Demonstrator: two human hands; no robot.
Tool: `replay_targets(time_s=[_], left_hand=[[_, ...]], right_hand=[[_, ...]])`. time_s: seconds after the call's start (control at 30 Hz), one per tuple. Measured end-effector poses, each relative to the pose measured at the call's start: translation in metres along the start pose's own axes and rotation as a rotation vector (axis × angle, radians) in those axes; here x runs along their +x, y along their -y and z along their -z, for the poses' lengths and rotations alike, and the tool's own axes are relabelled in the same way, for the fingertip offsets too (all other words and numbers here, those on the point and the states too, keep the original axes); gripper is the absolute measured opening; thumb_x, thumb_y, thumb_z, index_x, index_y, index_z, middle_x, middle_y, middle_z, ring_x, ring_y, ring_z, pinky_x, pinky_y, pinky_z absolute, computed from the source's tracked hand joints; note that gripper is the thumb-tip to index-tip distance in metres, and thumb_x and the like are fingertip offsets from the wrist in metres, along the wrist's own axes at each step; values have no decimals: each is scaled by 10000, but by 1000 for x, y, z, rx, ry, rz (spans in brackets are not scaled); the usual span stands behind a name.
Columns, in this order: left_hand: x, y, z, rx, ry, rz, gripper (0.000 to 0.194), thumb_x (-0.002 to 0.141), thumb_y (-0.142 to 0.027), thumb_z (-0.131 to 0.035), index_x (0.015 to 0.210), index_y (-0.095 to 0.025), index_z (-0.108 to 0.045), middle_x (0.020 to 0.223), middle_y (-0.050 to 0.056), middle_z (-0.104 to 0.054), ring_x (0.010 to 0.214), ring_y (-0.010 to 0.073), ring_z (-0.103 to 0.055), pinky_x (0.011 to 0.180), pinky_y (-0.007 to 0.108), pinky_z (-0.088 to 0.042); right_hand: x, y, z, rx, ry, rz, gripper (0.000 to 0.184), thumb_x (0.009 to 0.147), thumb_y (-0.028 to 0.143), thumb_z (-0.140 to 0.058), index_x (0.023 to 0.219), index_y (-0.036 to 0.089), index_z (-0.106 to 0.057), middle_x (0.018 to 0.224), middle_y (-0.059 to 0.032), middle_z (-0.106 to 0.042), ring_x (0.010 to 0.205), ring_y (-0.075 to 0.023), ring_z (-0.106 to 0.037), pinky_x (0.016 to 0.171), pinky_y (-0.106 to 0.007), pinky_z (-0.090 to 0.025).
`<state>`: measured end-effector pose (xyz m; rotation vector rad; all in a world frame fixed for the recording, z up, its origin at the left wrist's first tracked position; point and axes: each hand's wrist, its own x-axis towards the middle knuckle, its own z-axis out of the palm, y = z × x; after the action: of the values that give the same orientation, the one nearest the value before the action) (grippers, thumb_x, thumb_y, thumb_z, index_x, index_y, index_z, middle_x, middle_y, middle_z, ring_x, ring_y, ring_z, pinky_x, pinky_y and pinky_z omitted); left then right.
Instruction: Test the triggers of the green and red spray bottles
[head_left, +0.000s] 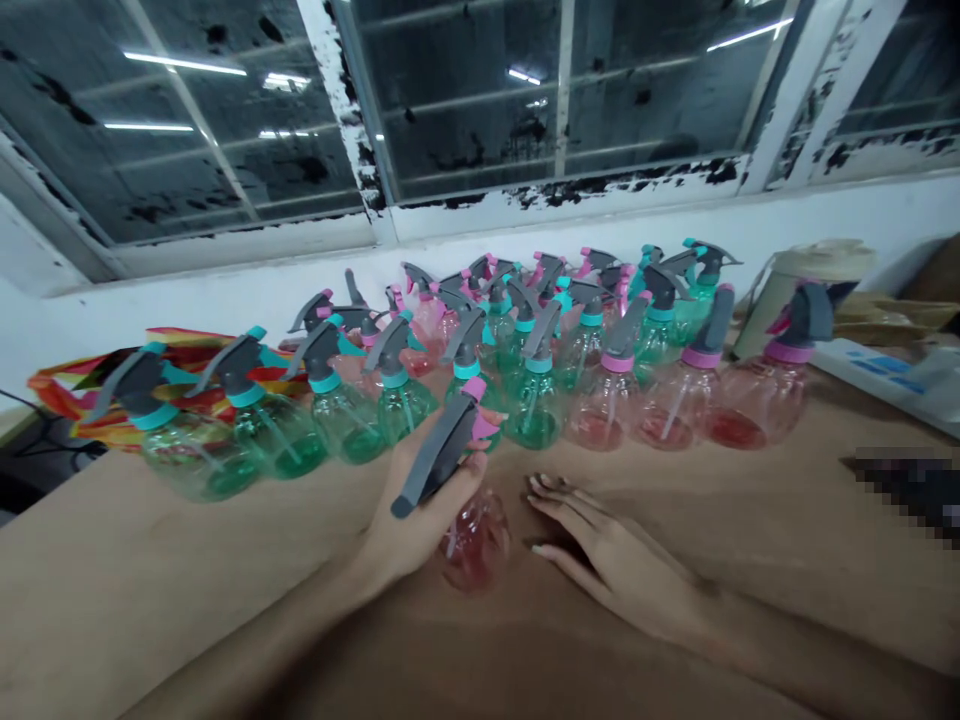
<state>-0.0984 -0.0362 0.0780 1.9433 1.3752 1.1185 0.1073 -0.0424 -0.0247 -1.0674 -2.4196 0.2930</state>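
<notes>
My left hand (420, 480) is wrapped round the neck of a pink spray bottle (478, 545), just below its grey spray head with the pink nozzle. The bottle stands slightly tilted on the table, with reddish liquid inside. To its right, my right hand (607, 550) rests on the tabletop, fingers stretched out and holding nothing. Behind both hands is a front row of spray bottles: green ones (352, 430) with turquoise collars on the left, pink ones (604, 410) with pink collars on the right. The collar of the held bottle is hidden by my fingers.
More green and pink spray bottles (517, 310) crowd behind the front row, against the wall. A colourful plastic bag (67, 385) lies at the far left. On the right are a beige container (795, 275), a white-and-blue item (885, 370) and a blurred dark object (911, 490) on the wooden table (780, 560).
</notes>
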Motion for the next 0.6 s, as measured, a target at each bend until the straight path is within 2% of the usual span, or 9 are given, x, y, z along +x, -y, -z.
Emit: replay_targets(time_s=[0.2, 0.33, 0.5, 0.6], left_hand=[[2, -5, 3, 0, 83, -24, 162, 772, -304, -566, 908, -216, -574, 620, -21, -578, 540, 144, -536, 506, 245, -472], [3, -6, 4, 29, 76, -87, 71, 786, -280, -536, 802, -212, -551, 676, -10, -555, 590, 140, -520, 576, 254, -471], [3, -4, 5, 53, 111, -91, 43, 806, -253, -516, 815, -218, -540, 709, -15, -560, 618, 132, -528, 581, 236, -463], [3, -4, 4, 16, 111, -81, 98, 805, -288, -509, 854, -212, -548, 732, 2, -587, 655, 152, -565, 599, 252, -482]], right_hand=[[-4, -2, -4, -136, -2, -4, 512, 903, 359, -421, 1331, 80, -407, 1370, -126, -439, 1267, -234, -389, 1019, -438, -379], [-6, -3, -7, -182, -12, 16, 513, 907, 369, -407, 1336, 88, -401, 1377, -111, -427, 1266, -229, -389, 1007, -427, -391], [-5, -4, -5, -208, 5, 34, 508, 916, 378, -387, 1340, 99, -396, 1378, -93, -425, 1268, -215, -387, 1013, -410, -384], [-5, -5, -4, -197, 16, 39, 504, 920, 377, -378, 1345, 107, -390, 1386, -88, -415, 1277, -210, -371, 1021, -402, -375]])
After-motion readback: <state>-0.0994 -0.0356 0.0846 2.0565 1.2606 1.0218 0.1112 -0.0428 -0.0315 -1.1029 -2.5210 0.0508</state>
